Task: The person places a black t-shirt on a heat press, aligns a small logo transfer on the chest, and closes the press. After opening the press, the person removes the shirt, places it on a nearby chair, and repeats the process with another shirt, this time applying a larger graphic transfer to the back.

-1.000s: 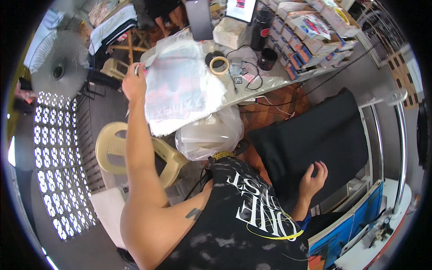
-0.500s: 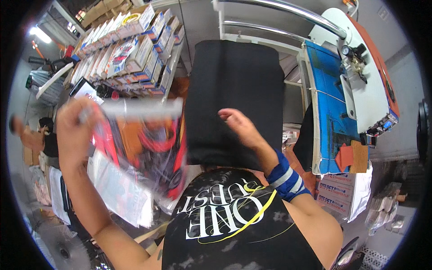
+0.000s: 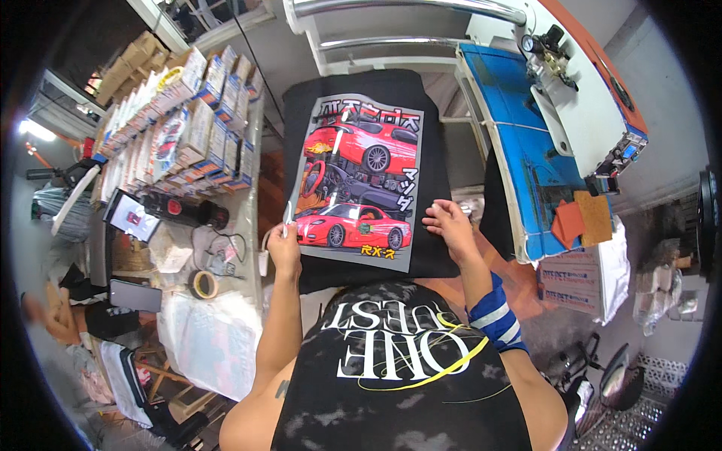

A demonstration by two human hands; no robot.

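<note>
A glossy printed sheet [image 3: 357, 180] with red cars and grey border lies over the black garment [image 3: 427, 128] spread out before me. At the sheet's lower left edge my left hand [image 3: 283, 242] is closed, gripping it beside a narrow white strip that I cannot make out clearly. My right hand [image 3: 445, 224] is open beside the sheet's right edge, over the black fabric, fingers apart and slightly bent.
To the right stands a press with a blue pad [image 3: 502, 98] and chrome rail [image 3: 406, 10]. At left are stacked boxes [image 3: 195, 143] on a table [image 3: 252, 214], a screen [image 3: 131, 216], tape roll [image 3: 204, 285] and plastic sheets [image 3: 207, 342]. Another person [image 3: 56, 316] is at far left.
My view has turned from the left table to the black fabric. The printed sheet, blurred in my raised left hand half a second ago, now lies flat on the fabric.
</note>
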